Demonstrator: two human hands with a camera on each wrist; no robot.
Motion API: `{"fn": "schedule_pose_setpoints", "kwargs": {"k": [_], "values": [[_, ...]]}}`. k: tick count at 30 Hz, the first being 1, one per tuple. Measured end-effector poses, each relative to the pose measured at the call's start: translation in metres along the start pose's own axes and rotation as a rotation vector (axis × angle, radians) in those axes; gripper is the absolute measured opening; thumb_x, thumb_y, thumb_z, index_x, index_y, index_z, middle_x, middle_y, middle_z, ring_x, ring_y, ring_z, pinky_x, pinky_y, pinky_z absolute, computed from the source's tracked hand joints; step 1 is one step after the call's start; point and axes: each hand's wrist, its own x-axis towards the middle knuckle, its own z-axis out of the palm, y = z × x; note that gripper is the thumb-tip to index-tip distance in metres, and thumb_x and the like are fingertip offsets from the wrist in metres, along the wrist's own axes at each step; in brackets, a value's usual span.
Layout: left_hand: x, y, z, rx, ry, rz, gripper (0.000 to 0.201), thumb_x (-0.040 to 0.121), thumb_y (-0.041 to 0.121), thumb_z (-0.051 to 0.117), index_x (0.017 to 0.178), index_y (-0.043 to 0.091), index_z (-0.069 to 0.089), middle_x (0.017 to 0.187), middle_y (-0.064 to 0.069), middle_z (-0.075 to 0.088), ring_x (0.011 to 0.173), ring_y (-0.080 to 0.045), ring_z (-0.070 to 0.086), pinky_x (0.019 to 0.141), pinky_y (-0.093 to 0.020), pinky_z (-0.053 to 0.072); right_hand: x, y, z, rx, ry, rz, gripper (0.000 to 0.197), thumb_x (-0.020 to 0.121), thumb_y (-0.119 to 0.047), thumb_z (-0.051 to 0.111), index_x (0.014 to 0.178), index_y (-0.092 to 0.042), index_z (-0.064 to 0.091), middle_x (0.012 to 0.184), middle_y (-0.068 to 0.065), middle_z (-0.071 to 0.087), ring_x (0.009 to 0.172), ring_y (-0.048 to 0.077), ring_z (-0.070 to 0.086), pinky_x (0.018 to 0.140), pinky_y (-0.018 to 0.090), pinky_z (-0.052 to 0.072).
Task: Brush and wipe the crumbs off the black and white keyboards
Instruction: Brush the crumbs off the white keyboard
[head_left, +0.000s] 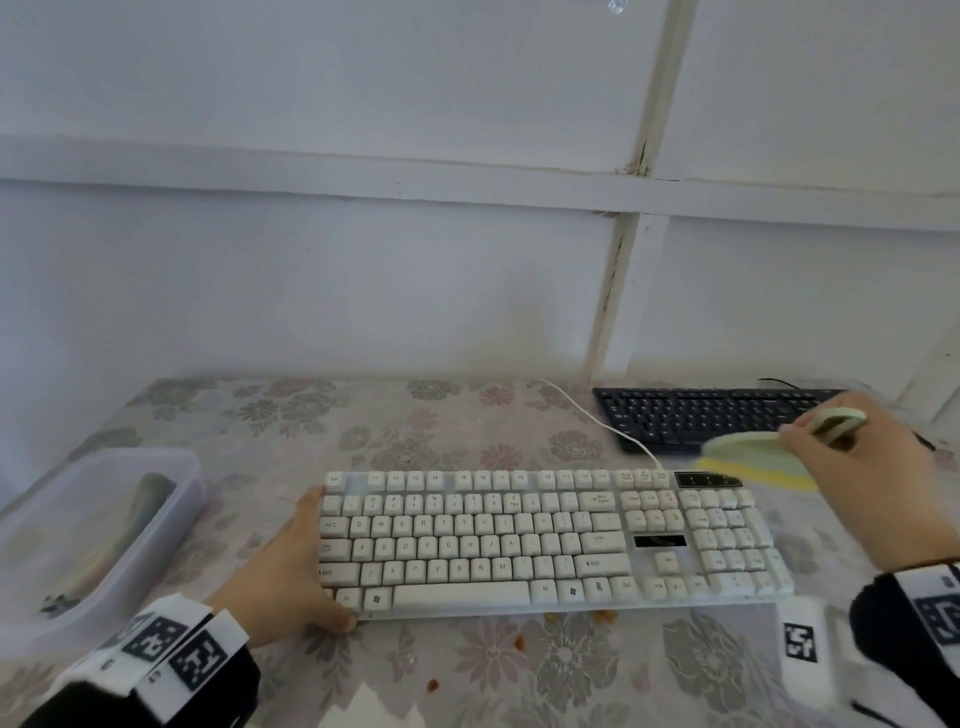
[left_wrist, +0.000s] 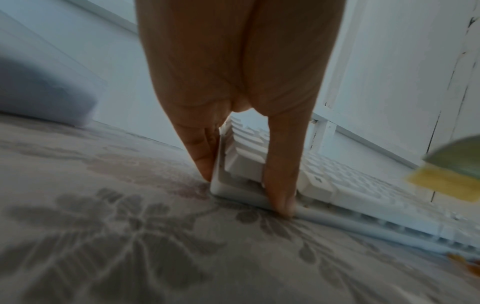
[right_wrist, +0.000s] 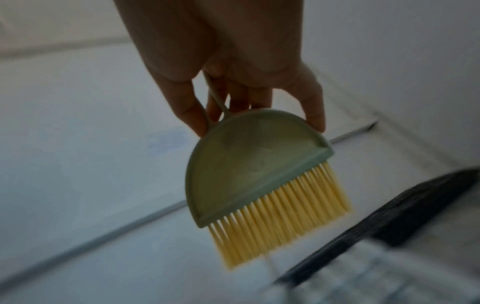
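The left hand (head_left: 291, 566) is bracing the rigid white keyboard (head_left: 545, 540) lying on the table (head_left: 415, 431) by its left end, while the right hand (head_left: 862, 467) is gripping the light, soft-bristled brush (right_wrist: 259, 172) above its right end.

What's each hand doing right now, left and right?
Left hand: gripping the left end of the white keyboard, thumb on its front edge.
Right hand: holding the brush.

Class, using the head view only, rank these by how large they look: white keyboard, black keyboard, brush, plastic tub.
1. white keyboard
2. plastic tub, though it sits nearer and is cut off by the frame edge
3. black keyboard, farther away and partly hidden
4. brush
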Motion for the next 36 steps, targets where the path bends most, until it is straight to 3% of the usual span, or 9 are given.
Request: {"fn": "schedule_pose_setpoints", "kwargs": {"k": [6,9,12,14,16,22,26,31,36], "values": [[-0.001,0.000,-0.001,-0.006,-0.003,-0.001,0.114,0.053,0.015,0.085,0.138,0.028,0.010,0.108,0.017,0.045,0.096,-0.003,0.049,0.066,-0.009,0.040,-0.082,-0.099,0.076,0.357,-0.397,-0.127,0.007,0.087,-0.015,0.063,0.083,-0.017,0.057,0.075,-0.004,0.059,0.058,-0.001,0.053,0.052,0.011,0.045],[-0.001,0.001,-0.001,-0.018,0.006,0.002,0.108,0.053,0.012,0.085,0.132,0.032,0.013,0.101,0.019,0.048,0.088,0.001,0.050,0.061,-0.009,0.040,-0.115,-0.133,0.118,0.404,-0.550,-0.158,0.016,0.090,-0.019,0.059,0.078,-0.024,0.050,0.071,-0.009,0.053,0.053,-0.004,0.046,0.050,0.014,0.041],[-0.001,0.003,-0.002,-0.008,0.020,0.006,0.102,0.054,0.011,0.085,0.123,0.035,0.013,0.096,0.022,0.047,0.082,0.007,0.047,0.058,-0.008,0.041,-0.134,-0.151,0.145,0.389,-0.550,-0.230,0.025,0.092,-0.027,0.055,0.072,-0.031,0.041,0.071,-0.009,0.050,0.060,0.002,0.046,0.064,0.028,0.047],[-0.001,0.003,-0.003,0.005,0.014,0.008,0.103,0.055,0.012,0.085,0.129,0.030,0.015,0.096,0.023,0.045,0.082,0.008,0.046,0.058,-0.008,0.040,-0.142,-0.157,0.154,0.315,-0.544,-0.272,0.026,0.092,-0.032,0.052,0.071,-0.034,0.037,0.075,-0.012,0.049,0.073,0.009,0.051,0.084,0.044,0.048],[-0.001,0.001,-0.003,0.017,0.010,0.001,0.106,0.056,0.014,0.085,0.135,0.026,0.015,0.096,0.024,0.043,0.081,0.010,0.044,0.058,-0.007,0.039,-0.148,-0.162,0.156,0.281,-0.541,-0.308,0.021,0.093,-0.033,0.049,0.076,-0.034,0.036,0.083,-0.014,0.052,0.085,0.013,0.054,0.092,0.049,0.044],[-0.001,0.002,-0.004,0.003,0.013,0.030,0.105,0.053,0.012,0.085,0.130,0.030,0.016,0.099,0.023,0.044,0.087,0.002,0.048,0.062,-0.007,0.038,-0.141,-0.154,0.149,0.202,-0.500,-0.262,0.023,0.094,-0.033,0.047,0.075,-0.035,0.033,0.081,-0.015,0.050,0.085,0.011,0.055,0.094,0.049,0.043],[-0.001,0.002,-0.003,0.017,0.011,0.020,0.109,0.052,0.015,0.086,0.134,0.027,0.014,0.103,0.018,0.047,0.091,-0.002,0.050,0.064,-0.010,0.038,-0.142,-0.154,0.143,0.144,-0.442,-0.329,0.016,0.094,-0.029,0.045,0.084,-0.033,0.035,0.087,-0.015,0.050,0.089,0.009,0.050,0.102,0.049,0.033],[-0.002,0.004,-0.002,0.084,0.025,0.023,0.109,0.058,0.019,0.085,0.138,0.023,0.010,0.091,0.028,0.034,0.082,0.002,0.040,0.058,-0.003,0.036,-0.151,-0.165,0.150,0.349,-0.518,-0.232,0.026,0.092,-0.031,0.051,0.072,-0.036,0.034,0.080,-0.013,0.049,0.084,0.014,0.053,0.091,0.050,0.043],[0.000,-0.002,-0.002,0.019,0.018,0.022,0.112,0.050,0.016,0.086,0.136,0.026,0.014,0.110,0.012,0.050,0.098,-0.007,0.052,0.068,-0.011,0.040,-0.140,-0.151,0.148,0.173,-0.450,-0.313,0.020,0.094,-0.030,0.047,0.079,-0.034,0.035,0.085,-0.016,0.051,0.093,0.012,0.053,0.100,0.049,0.036]]}}
